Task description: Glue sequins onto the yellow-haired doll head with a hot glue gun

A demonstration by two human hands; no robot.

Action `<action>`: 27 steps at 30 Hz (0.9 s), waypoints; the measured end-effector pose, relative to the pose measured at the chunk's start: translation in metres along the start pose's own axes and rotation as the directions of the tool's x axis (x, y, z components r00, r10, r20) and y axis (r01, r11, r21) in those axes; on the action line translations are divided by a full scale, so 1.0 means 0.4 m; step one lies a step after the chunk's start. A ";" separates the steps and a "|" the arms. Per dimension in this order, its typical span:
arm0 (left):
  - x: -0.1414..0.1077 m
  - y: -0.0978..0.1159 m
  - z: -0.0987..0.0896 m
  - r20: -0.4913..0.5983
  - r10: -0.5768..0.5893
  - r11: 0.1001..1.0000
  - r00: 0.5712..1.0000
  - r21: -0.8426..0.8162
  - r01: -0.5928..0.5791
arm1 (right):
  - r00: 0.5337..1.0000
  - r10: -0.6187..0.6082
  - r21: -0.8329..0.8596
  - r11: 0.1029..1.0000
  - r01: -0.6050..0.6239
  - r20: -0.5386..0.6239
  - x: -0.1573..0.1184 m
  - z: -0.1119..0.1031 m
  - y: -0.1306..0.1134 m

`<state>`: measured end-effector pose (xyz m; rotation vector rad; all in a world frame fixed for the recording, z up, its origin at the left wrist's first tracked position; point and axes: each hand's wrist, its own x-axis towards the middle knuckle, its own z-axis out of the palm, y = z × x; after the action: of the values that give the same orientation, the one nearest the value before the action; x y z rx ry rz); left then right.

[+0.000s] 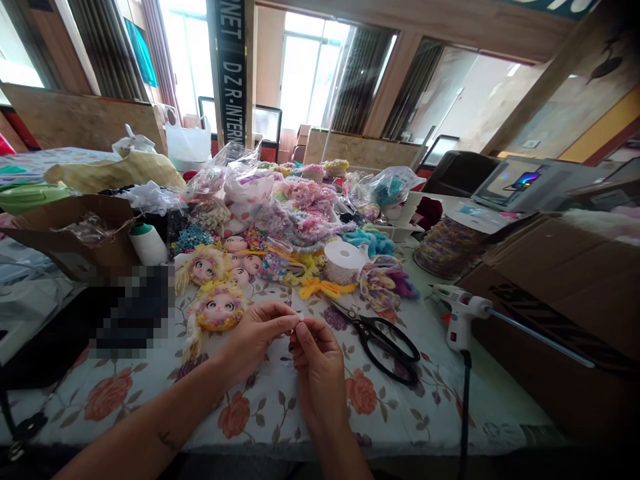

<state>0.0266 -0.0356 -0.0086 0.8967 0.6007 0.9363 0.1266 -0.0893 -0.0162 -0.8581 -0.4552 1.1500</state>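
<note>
My left hand (263, 333) and my right hand (317, 350) meet at the fingertips above the flowered tablecloth (273, 417). Both hands pinch a tiny whitish thing (300, 317) between thumbs and forefingers; it is too small to identify. Just left of my left hand lies a doll head with yellow curly hair (221, 307), and a second one (204, 268) rests behind it. Black-handled scissors (387, 347) lie to the right of my right hand, their blades pointing back toward the pile.
A white glue gun (460, 317) stands right of the scissors, near a cardboard box (565, 287). Behind the hands are a white spool (344, 260), yellow pieces (325, 288) and heaped yarn (310, 207). At left are a thread cone (149, 244) and an open carton (113, 257).
</note>
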 end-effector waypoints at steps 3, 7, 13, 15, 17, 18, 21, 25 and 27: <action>-0.001 0.001 -0.001 0.015 -0.017 1.000 1.000 -0.024 0.018 | 1.000 -0.014 0.013 1.000 0.014 -0.008 -0.002 0.004 0.004; -0.003 0.003 -0.005 0.049 -0.020 1.000 0.999 -0.005 0.020 | 1.000 -0.017 -0.015 1.000 0.017 -0.018 -0.006 0.006 0.003; 0.004 0.014 -0.014 0.053 0.161 0.863 0.986 0.477 -0.167 | 0.999 -0.046 -0.004 0.999 0.046 -0.002 0.021 -0.026 -0.054; 0.007 0.015 -0.017 0.035 0.273 0.693 0.961 0.686 -0.221 | 0.998 -0.050 -0.011 0.999 0.050 -0.034 0.035 -0.049 -0.079; 0.010 0.011 -0.020 0.069 0.335 0.515 0.940 0.822 -0.244 | 0.996 -0.046 -0.014 0.999 0.045 -0.082 0.045 -0.072 -0.096; 0.012 0.007 -0.021 0.098 0.339 0.450 0.936 0.857 -0.253 | 0.994 -0.046 -0.013 0.999 0.045 -0.103 0.047 -0.083 -0.099; 0.020 -0.010 -0.024 0.158 0.322 0.365 0.933 0.889 -0.277 | 0.991 -0.024 -0.010 1.000 0.023 -0.130 0.047 -0.101 -0.092; 0.035 -0.021 -0.023 0.215 0.270 0.332 0.939 0.894 -0.300 | 0.993 0.014 -0.008 1.000 -0.015 -0.116 0.039 -0.101 -0.077; 0.038 -0.018 -0.021 0.245 0.221 0.305 0.944 0.902 -0.306 | 0.993 0.033 -0.012 0.999 -0.035 -0.111 0.036 -0.098 -0.075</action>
<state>0.0304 -0.0211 -0.0200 2.1606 0.9742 0.7854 0.1777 -0.0942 -0.0182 -0.9399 -0.3595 1.1252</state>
